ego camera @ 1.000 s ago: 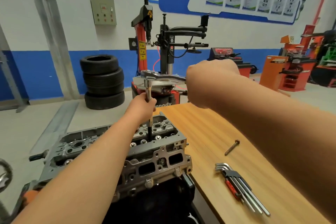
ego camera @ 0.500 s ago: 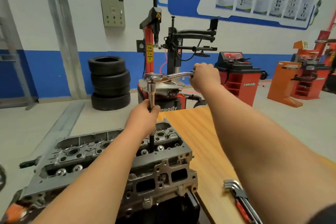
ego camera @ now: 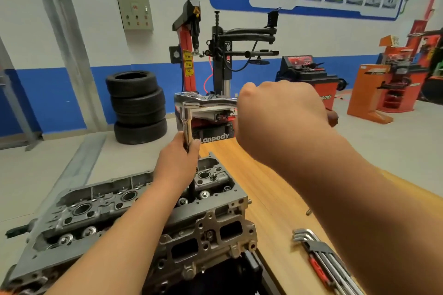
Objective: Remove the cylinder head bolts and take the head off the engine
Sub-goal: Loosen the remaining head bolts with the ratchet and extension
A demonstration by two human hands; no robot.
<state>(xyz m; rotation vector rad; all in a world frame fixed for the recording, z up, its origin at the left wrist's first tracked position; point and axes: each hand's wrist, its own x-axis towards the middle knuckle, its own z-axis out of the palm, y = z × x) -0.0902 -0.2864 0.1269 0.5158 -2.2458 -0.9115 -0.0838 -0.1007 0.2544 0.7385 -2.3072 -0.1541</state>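
At centre frame the left hand curls round the upright extension bar, while the right hand fists the ratchet handle level above it — both closed tight. The bar drops into the cylinder head, lower left, beside the wooden bench carrying hex keys.

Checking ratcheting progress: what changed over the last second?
The right hand swung the ratchet away, then back toward the person. The left hand kept its grip on the extension, which stayed seated in the cylinder head. The hex keys stayed put.
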